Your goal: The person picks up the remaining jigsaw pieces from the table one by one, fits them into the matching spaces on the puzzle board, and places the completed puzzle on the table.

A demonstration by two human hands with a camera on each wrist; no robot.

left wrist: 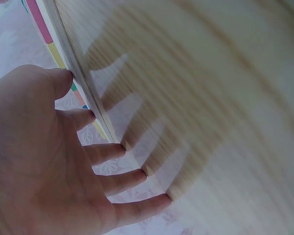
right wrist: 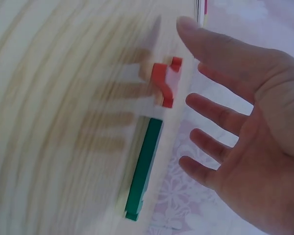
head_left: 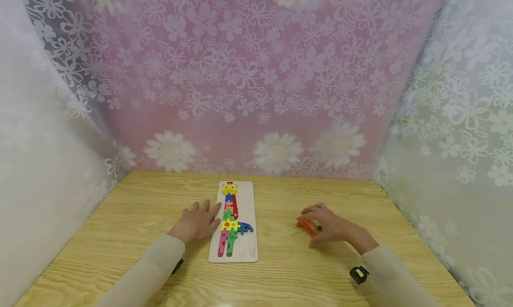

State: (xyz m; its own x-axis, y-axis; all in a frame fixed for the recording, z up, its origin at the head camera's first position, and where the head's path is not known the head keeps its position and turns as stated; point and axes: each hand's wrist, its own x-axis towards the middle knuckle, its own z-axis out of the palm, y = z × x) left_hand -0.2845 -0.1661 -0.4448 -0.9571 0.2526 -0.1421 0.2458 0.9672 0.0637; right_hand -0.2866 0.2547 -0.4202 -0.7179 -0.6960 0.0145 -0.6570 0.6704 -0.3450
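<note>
A white giraffe puzzle board lies lengthwise on the table, with colourful pieces set in it. At its lower right are two pale leg-shaped recesses. My left hand rests along the board's left edge; the left wrist view shows its thumb and index fingertip at the rim and the other fingers spread on the wood. To the right, my right hand hovers over an orange-red puzzle piece, fingers loosely bent around nothing. Beside that piece lies a green puzzle piece, mostly hidden by the hand in the head view.
The wood-grain table is enclosed by flowered curtains: a pink one behind, a white one on the right and another on the left. Bare tabletop lies between the board and the loose pieces. Both wrists wear dark straps.
</note>
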